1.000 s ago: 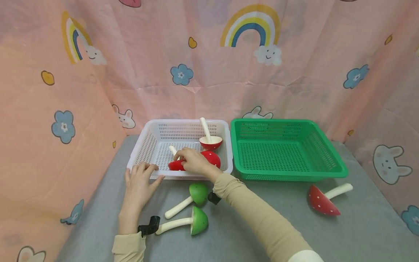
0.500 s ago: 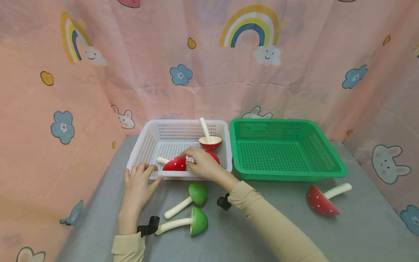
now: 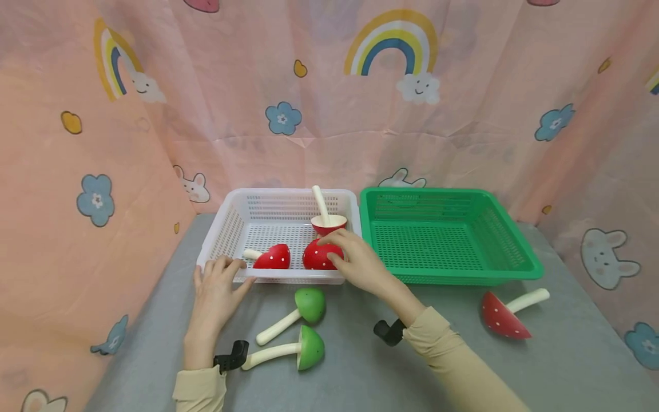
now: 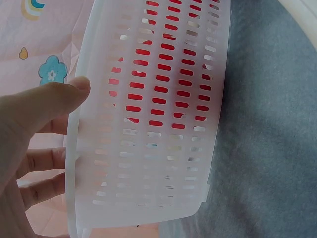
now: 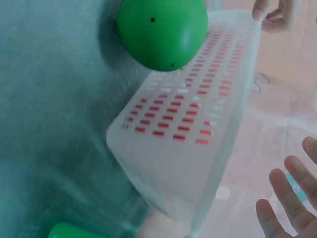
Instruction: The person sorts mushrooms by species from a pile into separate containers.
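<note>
White slotted plastic basket (image 3: pixel 296 274): the left hand (image 3: pixel 216 298) pinches its rim; the right hand (image 3: pixel 362 262), fingers parted, grips nothing by its right end. Inside are three white-stemmed, dome-capped red mushrooms (image 3: pixel 274 257); on the grey tabletop (image 3: pixel 370 366), a fourth red mushroom (image 3: pixel 501 317), two green-capped mushrooms (image 3: pixel 310 306) and one green slotted basket (image 3: pixel 463 276). Since a second ago, the right hand has left the front-left red mushroom.

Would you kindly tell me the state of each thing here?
White perforated plastic basket: upright.
Green perforated plastic basket: upright.
Three red, white-spotted mushrooms: in white basket, rear one stem up.
Fourth red mushroom: lying on gray table.
Two green-capped mushrooms: lying on table.
Left hand: touching white basket's rim.
Right hand: fingers spread, near front-right red mushroom.
</note>
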Demonstrator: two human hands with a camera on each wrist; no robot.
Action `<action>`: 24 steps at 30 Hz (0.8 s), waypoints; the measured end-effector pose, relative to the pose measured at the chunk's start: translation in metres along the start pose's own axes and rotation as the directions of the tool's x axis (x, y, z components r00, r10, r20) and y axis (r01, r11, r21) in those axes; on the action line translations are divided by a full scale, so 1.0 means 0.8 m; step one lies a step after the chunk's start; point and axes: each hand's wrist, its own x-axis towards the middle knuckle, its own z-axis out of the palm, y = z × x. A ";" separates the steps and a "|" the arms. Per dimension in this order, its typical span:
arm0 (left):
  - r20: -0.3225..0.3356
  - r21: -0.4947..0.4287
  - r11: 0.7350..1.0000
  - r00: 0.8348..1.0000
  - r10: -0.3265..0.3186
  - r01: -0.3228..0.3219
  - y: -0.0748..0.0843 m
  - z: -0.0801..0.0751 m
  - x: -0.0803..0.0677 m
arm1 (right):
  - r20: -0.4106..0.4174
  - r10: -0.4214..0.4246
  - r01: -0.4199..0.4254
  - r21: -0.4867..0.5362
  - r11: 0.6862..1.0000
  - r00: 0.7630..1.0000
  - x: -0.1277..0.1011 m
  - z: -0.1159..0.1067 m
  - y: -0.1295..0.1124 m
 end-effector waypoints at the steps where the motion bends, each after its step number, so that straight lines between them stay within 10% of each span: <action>1: 0.001 0.000 1.000 1.000 0.001 -0.001 0.000 0.000 0.000 | -0.009 0.005 -0.005 0.004 1.000 1.000 -0.004 -0.004 0.001; 24: 0.015 -0.001 1.000 1.000 -0.010 0.010 0.001 0.000 -0.001 | -0.300 0.062 -0.065 0.001 0.998 0.952 -0.119 -0.071 0.043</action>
